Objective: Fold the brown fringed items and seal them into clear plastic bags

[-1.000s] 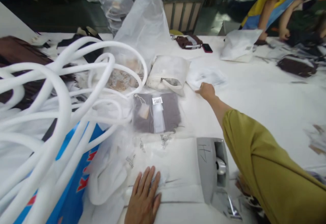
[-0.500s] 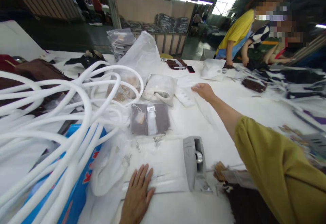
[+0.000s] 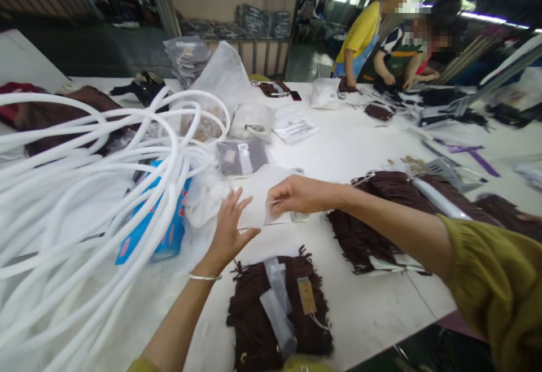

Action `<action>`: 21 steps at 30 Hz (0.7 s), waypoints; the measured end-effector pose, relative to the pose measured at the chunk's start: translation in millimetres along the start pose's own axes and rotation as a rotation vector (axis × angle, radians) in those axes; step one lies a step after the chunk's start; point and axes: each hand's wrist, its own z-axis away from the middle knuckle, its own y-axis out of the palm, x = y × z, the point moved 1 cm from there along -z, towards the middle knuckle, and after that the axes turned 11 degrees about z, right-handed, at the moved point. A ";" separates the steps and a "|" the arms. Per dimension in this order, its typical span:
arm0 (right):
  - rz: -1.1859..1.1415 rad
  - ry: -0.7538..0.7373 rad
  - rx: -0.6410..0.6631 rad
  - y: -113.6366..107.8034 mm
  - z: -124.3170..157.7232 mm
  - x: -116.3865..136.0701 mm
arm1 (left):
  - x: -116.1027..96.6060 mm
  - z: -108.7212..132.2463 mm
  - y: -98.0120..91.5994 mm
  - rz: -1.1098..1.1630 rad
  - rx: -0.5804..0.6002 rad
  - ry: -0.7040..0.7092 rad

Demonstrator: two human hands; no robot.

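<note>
My right hand (image 3: 283, 197) is closed, its fingertips pinching the edge of a thin, whitish translucent sheet (image 3: 259, 191). Beside it on the left, my left hand (image 3: 232, 222) has its fingers spread and holds nothing; whether it touches the sheet I cannot tell. The grey tape dispenser (image 3: 301, 218) is mostly hidden behind my right hand. Closer to me lies a dark brown fringed leather-like piece (image 3: 248, 310), with whitish strips across it and a brown tag (image 3: 307, 296) on a string. Just beyond the hands sits a grey packed item (image 3: 228, 160) with a barcode label.
Loops of thick white tubing (image 3: 165, 152) cover the left side, over a blue printed bag (image 3: 171, 231). More brown fringed pieces (image 3: 381, 214) lie at right. Farther off are a white pouch (image 3: 254, 121), printed white packets (image 3: 296, 126) and a phone (image 3: 295, 96). Co-workers stand at the far right.
My right hand has come back from the far packets to near the tape dispenser, with the sheet in its fingers. My left hand has risen off the table. The view has shifted, showing the near fringed piece.
</note>
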 end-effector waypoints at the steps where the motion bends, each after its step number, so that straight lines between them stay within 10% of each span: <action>1: -0.017 -0.008 -0.011 8.0 7.7 5.6 | -11.0 7.3 -1.7 0.015 0.048 0.008; 4: -0.041 0.007 -0.147 18.8 27.5 17.7 | -23.3 35.5 -2.9 0.197 0.095 -0.216; 10: 0.295 0.006 -0.873 62.2 70.8 11.3 | -9.5 93.6 -12.0 0.461 -0.147 -0.789; 14: 0.190 0.464 -0.544 159.8 103.7 -57.6 | 5.8 128.4 -14.3 0.645 -0.388 -1.004; 21: 0.155 0.798 -0.692 295.6 123.5 -140.8 | 19.7 156.6 -5.1 0.875 -0.619 -1.196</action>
